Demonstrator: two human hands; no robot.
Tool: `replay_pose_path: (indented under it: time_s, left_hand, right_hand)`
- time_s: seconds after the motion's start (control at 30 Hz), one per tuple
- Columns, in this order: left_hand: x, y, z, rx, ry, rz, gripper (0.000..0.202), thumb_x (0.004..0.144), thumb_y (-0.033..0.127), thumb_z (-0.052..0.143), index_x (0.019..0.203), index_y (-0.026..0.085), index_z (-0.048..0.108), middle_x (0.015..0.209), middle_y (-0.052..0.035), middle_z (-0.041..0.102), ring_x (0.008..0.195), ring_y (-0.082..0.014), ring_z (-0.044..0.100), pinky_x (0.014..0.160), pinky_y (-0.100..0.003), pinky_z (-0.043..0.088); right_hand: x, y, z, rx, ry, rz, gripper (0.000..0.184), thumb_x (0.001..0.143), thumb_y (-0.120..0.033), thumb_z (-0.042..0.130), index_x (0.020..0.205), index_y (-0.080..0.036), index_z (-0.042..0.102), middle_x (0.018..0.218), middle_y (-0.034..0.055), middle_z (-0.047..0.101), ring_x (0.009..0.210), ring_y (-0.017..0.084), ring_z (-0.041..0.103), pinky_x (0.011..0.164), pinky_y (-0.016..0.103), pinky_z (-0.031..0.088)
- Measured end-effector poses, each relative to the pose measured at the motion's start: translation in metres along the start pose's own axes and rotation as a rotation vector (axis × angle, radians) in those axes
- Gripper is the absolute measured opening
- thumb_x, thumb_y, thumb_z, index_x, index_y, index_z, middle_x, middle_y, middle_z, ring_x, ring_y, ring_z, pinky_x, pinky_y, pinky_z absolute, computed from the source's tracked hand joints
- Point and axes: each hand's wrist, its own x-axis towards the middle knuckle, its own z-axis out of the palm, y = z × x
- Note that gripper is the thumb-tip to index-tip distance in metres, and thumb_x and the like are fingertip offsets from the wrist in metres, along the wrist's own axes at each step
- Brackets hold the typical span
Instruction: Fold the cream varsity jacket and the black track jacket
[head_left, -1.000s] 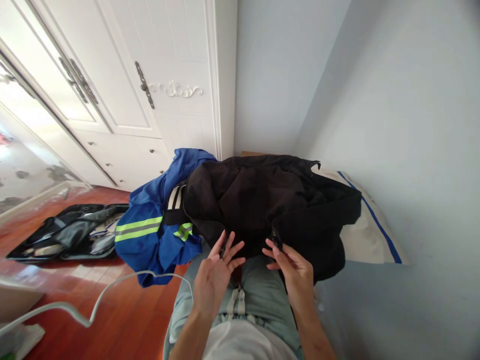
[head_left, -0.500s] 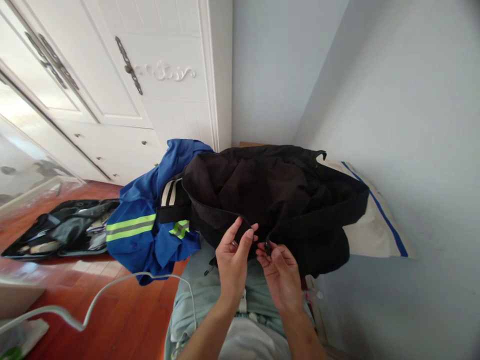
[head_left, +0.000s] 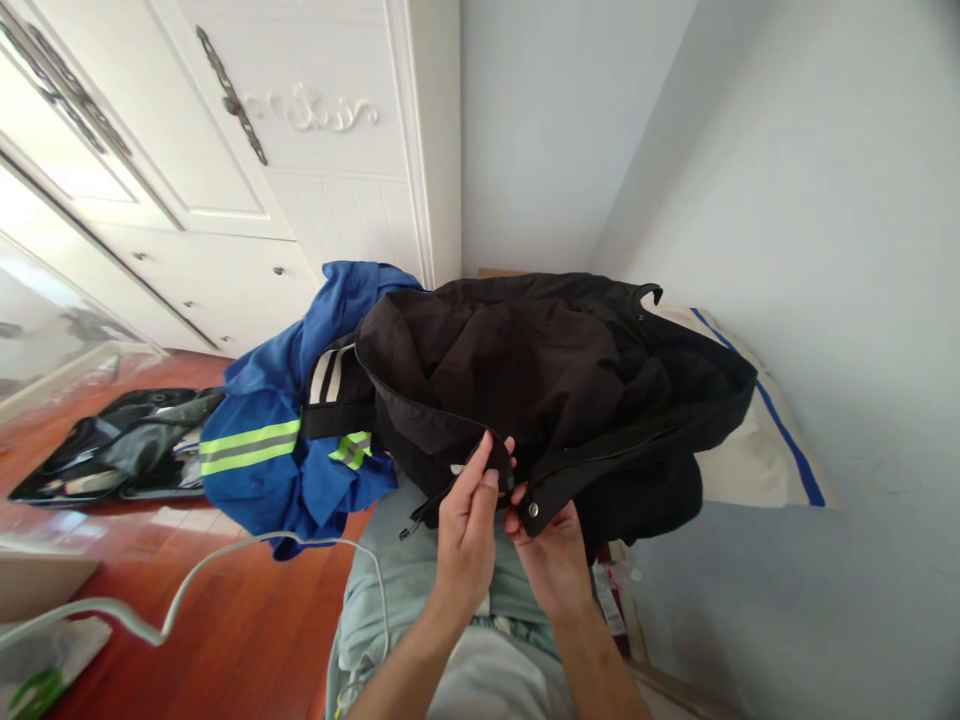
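A black jacket (head_left: 517, 350) lies spread out in front of me, its open front edges meeting near my hands. My left hand (head_left: 466, 520) pinches one front edge between thumb and fingers. The opposite edge, where a metal snap button (head_left: 533, 510) shows, is held by my right hand (head_left: 553, 555), with its fingers partly hidden under the flap. The two edges are close together but apart. A cord end (head_left: 409, 528) hangs from the jacket to the left of my hands. White stripes (head_left: 331, 375) mark a black cuff at its left side.
A blue garment (head_left: 259, 400) with reflective bands lies left of the jacket. A cream cushion (head_left: 750, 460) with a blue stripe leans by the wall at right. An open suitcase (head_left: 112, 450) sits on the wooden floor. A white cable (head_left: 217, 555) crosses at left, below a white wardrobe (head_left: 330, 210).
The right-hand edge of the jacket has turned over, so its flap and snap button now face up. My left hand keeps its edge. The view has shifted slightly.
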Motion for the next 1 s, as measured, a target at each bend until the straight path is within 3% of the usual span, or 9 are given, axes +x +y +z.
replay_pose_path:
  time_s: [0.07, 0.13, 0.23, 0.33, 0.53, 0.7, 1.0]
  left_hand:
    - [0.002, -0.001, -0.001, 0.071, -0.019, 0.0, 0.055, 0.093, 0.044, 0.059, 0.142, 0.02, 0.055, 0.117, -0.0108, 0.073, 0.088, -0.0183, 0.068, 0.079, -0.029, 0.056]
    - [0.003, -0.002, -0.004, 0.164, -0.005, 0.022, 0.054, 0.092, 0.044, 0.062, 0.139, 0.02, 0.058, 0.09, -0.006, 0.074, 0.071, -0.0148, 0.062, 0.072, -0.027, 0.054]
    - [0.003, -0.003, -0.01, 0.304, 0.062, 0.089, 0.045, 0.087, 0.042, 0.068, 0.126, 0.019, 0.068, 0.064, 0.0012, 0.059, 0.063, -0.0131, 0.054, 0.067, -0.025, 0.051]
    - [0.001, -0.004, -0.015, 0.373, 0.078, 0.125, 0.042, 0.085, 0.04, 0.071, 0.121, 0.02, 0.071, 0.064, 0.0016, 0.057, 0.063, -0.0132, 0.054, 0.065, -0.025, 0.05]
    - [-0.002, -0.004, -0.019, 0.45, 0.007, 0.148, 0.039, 0.087, 0.037, 0.069, 0.122, 0.02, 0.069, 0.071, -0.0021, 0.069, 0.065, -0.0161, 0.062, 0.068, -0.027, 0.051]
    - [-0.003, 0.005, -0.022, 0.506, -0.024, 0.207, 0.034, 0.086, 0.031, 0.069, 0.119, 0.02, 0.071, 0.08, -0.0036, 0.076, 0.07, -0.0169, 0.069, 0.071, -0.027, 0.053]
    - [-0.001, 0.01, -0.021, 0.493, 0.004, 0.251, 0.031, 0.084, 0.029, 0.071, 0.113, 0.02, 0.074, 0.071, -0.0016, 0.074, 0.061, -0.0148, 0.066, 0.064, -0.025, 0.053]
  right_hand:
    - [0.003, 0.0, -0.003, -0.034, 0.016, 0.0, 0.033, 0.06, -0.033, 0.092, 0.082, -0.024, 0.069, 0.079, -0.0015, 0.071, 0.057, 0.012, 0.061, 0.054, 0.023, 0.051]
    - [0.005, 0.0, -0.006, -0.066, 0.038, -0.012, 0.035, 0.059, -0.031, 0.092, 0.085, -0.024, 0.069, 0.079, -0.0014, 0.072, 0.059, 0.013, 0.062, 0.055, 0.025, 0.053]
    - [0.006, 0.0, -0.009, -0.095, 0.044, -0.032, 0.039, 0.057, -0.031, 0.093, 0.086, -0.024, 0.068, 0.079, -0.0008, 0.072, 0.061, 0.015, 0.064, 0.058, 0.027, 0.055]
    - [0.006, 0.002, -0.01, -0.108, 0.042, -0.044, 0.038, 0.06, -0.03, 0.092, 0.087, -0.023, 0.067, 0.078, -0.0005, 0.073, 0.065, 0.015, 0.065, 0.06, 0.026, 0.056]
    - [0.006, 0.006, -0.013, -0.171, 0.094, -0.081, 0.043, 0.06, -0.036, 0.092, 0.091, -0.022, 0.065, 0.079, -0.0001, 0.073, 0.062, 0.014, 0.066, 0.059, 0.027, 0.058]
    - [0.006, 0.008, -0.017, -0.193, 0.105, -0.089, 0.042, 0.06, -0.032, 0.092, 0.091, -0.022, 0.064, 0.078, 0.0001, 0.074, 0.063, 0.015, 0.067, 0.061, 0.028, 0.06]
    - [0.004, 0.01, -0.015, -0.277, 0.158, -0.128, 0.05, 0.057, -0.042, 0.092, 0.092, -0.021, 0.064, 0.075, 0.0023, 0.074, 0.06, 0.017, 0.067, 0.059, 0.031, 0.061]
